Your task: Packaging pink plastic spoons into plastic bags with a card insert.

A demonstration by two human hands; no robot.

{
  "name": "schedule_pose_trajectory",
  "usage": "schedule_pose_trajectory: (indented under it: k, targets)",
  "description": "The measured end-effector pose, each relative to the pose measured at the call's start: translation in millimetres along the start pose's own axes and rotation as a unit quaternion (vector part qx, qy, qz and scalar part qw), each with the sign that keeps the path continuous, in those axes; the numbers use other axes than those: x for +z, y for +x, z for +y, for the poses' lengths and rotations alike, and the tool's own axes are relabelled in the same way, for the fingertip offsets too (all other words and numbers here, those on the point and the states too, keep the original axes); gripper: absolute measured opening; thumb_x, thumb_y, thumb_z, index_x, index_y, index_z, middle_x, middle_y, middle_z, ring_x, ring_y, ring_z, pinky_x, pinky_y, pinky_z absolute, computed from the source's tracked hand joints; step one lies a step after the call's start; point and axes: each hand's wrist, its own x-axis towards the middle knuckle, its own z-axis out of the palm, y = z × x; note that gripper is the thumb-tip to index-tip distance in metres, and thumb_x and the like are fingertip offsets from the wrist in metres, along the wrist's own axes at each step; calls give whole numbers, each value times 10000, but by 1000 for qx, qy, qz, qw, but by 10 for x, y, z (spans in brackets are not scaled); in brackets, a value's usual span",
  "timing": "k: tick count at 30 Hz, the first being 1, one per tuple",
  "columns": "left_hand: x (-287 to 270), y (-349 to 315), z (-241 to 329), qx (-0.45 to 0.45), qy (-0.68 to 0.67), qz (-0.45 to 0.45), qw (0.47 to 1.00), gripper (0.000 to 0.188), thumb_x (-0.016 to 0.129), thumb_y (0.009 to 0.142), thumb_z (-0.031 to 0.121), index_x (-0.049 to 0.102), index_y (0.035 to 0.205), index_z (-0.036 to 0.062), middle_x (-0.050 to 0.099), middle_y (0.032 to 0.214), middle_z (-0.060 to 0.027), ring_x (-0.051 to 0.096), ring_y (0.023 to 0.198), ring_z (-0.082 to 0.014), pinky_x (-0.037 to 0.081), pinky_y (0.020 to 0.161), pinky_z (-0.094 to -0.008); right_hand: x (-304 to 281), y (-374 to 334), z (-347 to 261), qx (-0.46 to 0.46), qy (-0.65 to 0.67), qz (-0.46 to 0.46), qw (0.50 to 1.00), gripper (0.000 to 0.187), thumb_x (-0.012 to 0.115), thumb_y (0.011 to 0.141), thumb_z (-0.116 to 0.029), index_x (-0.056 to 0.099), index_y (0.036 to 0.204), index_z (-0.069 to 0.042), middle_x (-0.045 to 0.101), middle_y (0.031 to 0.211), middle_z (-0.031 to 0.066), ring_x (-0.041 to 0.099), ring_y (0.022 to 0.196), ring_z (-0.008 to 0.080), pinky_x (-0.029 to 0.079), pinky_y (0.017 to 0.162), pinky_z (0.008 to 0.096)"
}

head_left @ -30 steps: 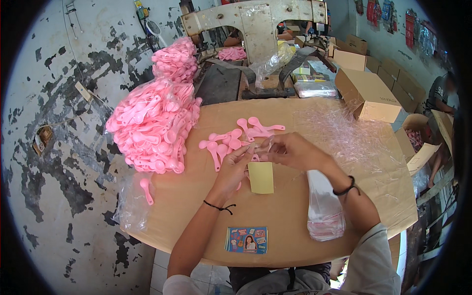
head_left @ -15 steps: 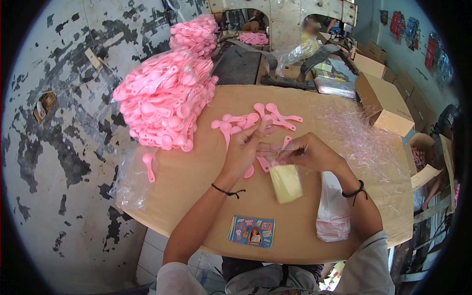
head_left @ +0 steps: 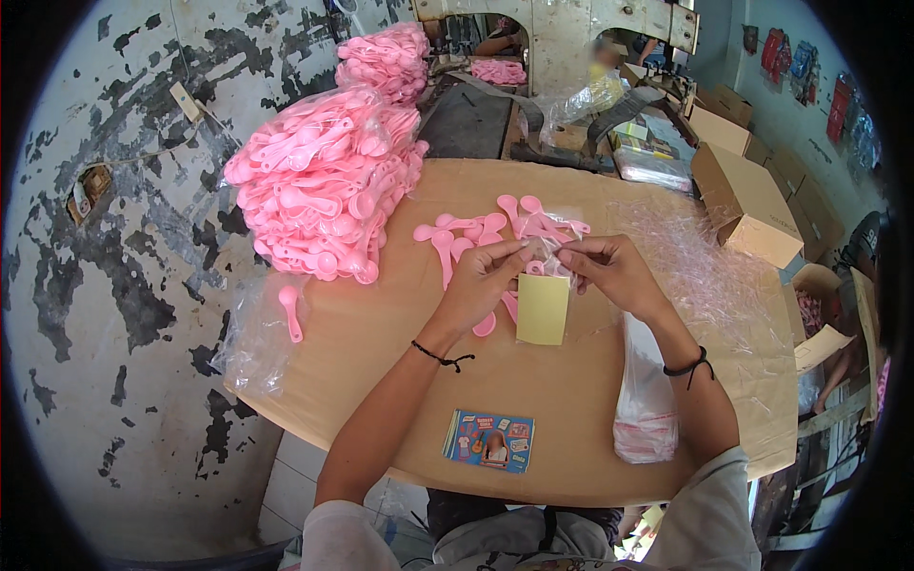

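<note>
A clear plastic bag (head_left: pixel 546 251) hangs upright between my hands over the middle of the table, with a pale yellow card (head_left: pixel 542 312) in its lower part. My left hand (head_left: pixel 484 284) pinches the bag's upper left side between thumb and fingertips. On the opposite side, my right hand (head_left: pixel 614 270) pinches the upper right edge. Part of a pink measuring spoon (head_left: pixel 535 268) shows just above the card; whether it is inside the bag I cannot tell. Loose pink measuring spoons (head_left: pixel 442 249) lie behind and beside my left hand.
Large bags of pink spoons (head_left: pixel 314 190) stand at the far left. A stack of printed cards (head_left: pixel 489 441) lies near the front edge, and a bundle of clear bags (head_left: pixel 647 404) beside my right forearm. Plastic strips (head_left: pixel 685 247) and cardboard boxes (head_left: pixel 747 205) are at the right.
Both hands have moved up a little and the bag with the yellow card has come up, hanging straighter. My right hand has turned so its fingertips face my left hand's.
</note>
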Motion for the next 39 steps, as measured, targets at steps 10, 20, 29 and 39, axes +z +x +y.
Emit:
schedule_pose_trajectory:
  k: [10, 20, 29, 39]
  targets:
    - [5, 20, -64, -27, -3, -51, 998, 367, 550, 983, 195, 544, 1296, 3, 626, 1178, -94, 621, 1070, -173, 533, 890, -317, -128, 75, 191, -15, -19, -27, 999, 231, 647, 916, -121, 697, 1119, -25, 687, 836, 29, 585, 690, 69, 490, 635, 227]
    - [-47, 27, -101, -4, 26, -84, 996, 234, 514, 993, 140, 578, 1190, 34, 615, 1139, -54, 599, 1066, -159, 507, 913, -326, -256, 55, 200, -116, -58, -101, 986, 261, 594, 839, 45, 715, 1063, -13, 718, 894, 64, 636, 792, 124, 509, 745, 277]
    - [-116, -9, -55, 1, 53, -98, 994, 221, 395, 986, 13, 572, 1119, 13, 568, 1155, -47, 591, 1087, -164, 486, 955, -340, -261, 5, 48, -204, -172, -104, 958, 273, 608, 750, 96, 754, 921, -58, 711, 846, 93, 627, 779, 194, 501, 723, 313]
    - [-180, 15, -220, 64, 151, -77, 983, 146, 602, 937, 133, 554, 1012, 17, 581, 1047, -33, 613, 1006, -135, 524, 854, -299, -226, 26, -18, -181, -180, -117, 960, 192, 615, 781, 62, 748, 871, -44, 720, 863, 106, 670, 807, 213, 529, 748, 324]
